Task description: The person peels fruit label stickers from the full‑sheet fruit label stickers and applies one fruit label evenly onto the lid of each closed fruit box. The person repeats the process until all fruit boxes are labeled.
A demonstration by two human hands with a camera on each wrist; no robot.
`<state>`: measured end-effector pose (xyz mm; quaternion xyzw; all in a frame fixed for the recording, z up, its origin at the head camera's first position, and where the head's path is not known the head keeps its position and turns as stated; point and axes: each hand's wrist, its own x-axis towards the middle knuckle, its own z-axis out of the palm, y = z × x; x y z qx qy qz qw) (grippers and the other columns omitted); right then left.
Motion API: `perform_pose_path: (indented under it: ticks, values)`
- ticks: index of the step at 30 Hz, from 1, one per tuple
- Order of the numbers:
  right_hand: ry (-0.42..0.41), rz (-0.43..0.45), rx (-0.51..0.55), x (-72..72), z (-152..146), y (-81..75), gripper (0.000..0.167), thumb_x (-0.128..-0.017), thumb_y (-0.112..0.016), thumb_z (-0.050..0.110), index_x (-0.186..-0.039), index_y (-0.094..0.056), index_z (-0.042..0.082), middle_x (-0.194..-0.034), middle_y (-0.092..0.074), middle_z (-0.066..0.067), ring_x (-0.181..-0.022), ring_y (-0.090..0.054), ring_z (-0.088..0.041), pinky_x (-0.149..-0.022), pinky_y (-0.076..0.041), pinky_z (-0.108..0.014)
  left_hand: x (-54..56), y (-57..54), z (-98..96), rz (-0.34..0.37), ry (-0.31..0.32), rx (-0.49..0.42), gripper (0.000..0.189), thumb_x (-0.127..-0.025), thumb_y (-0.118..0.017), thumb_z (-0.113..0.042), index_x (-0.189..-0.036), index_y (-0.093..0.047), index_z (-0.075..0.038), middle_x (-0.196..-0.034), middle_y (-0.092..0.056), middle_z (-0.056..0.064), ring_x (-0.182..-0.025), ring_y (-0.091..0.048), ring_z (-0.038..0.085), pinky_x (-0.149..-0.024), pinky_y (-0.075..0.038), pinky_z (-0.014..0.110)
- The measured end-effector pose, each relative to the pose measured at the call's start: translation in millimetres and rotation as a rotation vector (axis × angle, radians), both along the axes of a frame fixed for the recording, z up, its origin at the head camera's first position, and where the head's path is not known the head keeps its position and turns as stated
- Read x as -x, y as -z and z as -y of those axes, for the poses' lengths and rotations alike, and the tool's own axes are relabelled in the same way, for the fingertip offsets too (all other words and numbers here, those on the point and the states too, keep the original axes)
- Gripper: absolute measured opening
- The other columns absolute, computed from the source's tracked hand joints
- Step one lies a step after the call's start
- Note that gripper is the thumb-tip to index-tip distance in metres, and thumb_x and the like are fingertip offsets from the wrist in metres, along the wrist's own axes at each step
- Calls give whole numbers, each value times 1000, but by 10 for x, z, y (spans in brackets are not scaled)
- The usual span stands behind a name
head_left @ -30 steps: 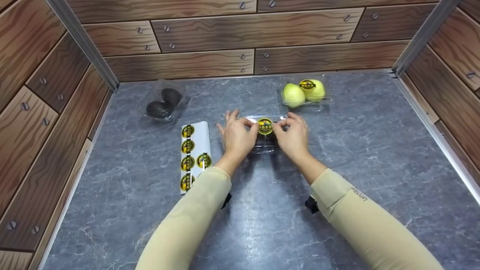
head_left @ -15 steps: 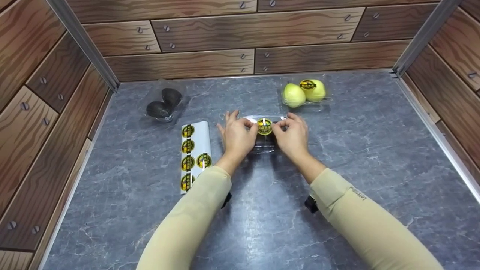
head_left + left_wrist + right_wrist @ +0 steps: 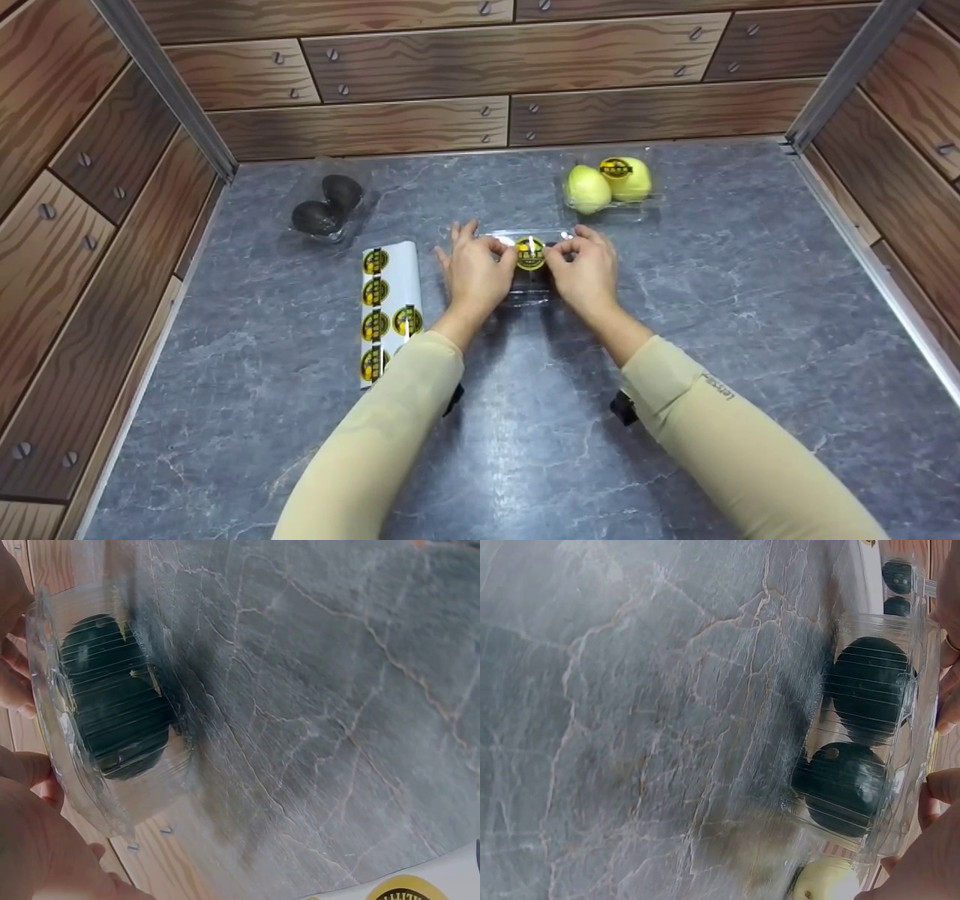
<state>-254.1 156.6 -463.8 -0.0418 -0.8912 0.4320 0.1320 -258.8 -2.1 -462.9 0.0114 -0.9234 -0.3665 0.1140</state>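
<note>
Above the lid of a clear plastic clamshell box (image 3: 529, 298), a round black-and-yellow sticker (image 3: 530, 256) is pinched at both edges. My left hand (image 3: 480, 274) has its left edge between thumb and index finger, the other fingers spread out. My right hand (image 3: 589, 270) pinches the right edge the same way. Whether the sticker touches the lid cannot be told. Inside the box lie two dark green fruits that look like avocados; the right wrist view shows one avocado (image 3: 871, 688) behind the other. In the left wrist view an avocado (image 3: 112, 697) shows through the ribbed wall.
Left of the hands lies a white sheet (image 3: 405, 274) with several matching stickers. A clear box with two dark avocados (image 3: 343, 193) stands at the back left. At the back right, another holds two yellow-green pears (image 3: 588, 190), a sticker on its lid. Wood-patterned walls (image 3: 510, 52) enclose the tabletop.
Both hands stay in the same spot above the box. Only the glint on the sticker has shifted, with the sticker itself barely moving.
</note>
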Motion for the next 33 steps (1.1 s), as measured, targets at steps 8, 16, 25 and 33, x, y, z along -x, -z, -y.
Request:
perform_pose_path:
  ticks: [8, 16, 25, 33]
  values:
    - [-2, -21, -9, -5, -3, 2, 23, -93, -76, 18, -91, -78, -4, -149, -58, -27, -144, -44, -48, -126, -25, -52, 9, -2, -5, -3, -8, 17, 16, -96, -75, -25, -86, -81, -14, -158, -53, 15, -156, -32, 41, -123, -9, 73]
    - [-1, -39, -12, 7, -1, 19, 23, -93, -76, 18, -89, -78, -5, -148, -58, -28, -145, -44, -48, -128, -21, -52, 14, 13, -7, -5, -10, 31, 15, -95, -76, -25, -85, -81, -15, -158, -52, 15, -156, -33, 41, -123, -9, 72]
    - [1, -57, -15, 0, 9, 33, 21, -91, -77, 15, -88, -77, -5, -147, -58, -29, -144, -44, -49, -129, -18, -52, 13, 25, 4, -34, -7, 41, 15, -94, -75, -23, -84, -81, -14, -156, -55, 17, -155, -34, 43, -122, -11, 75]
    - [-3, -90, -44, 14, 6, 61, 20, -90, -77, 14, -86, -77, -6, -143, -61, -31, -142, -49, -45, -128, -20, -52, 17, 39, 0, -28, -4, 53, 15, -94, -75, -23, -85, -82, -14, -156, -55, 16, -154, -35, 44, -122, -12, 75]
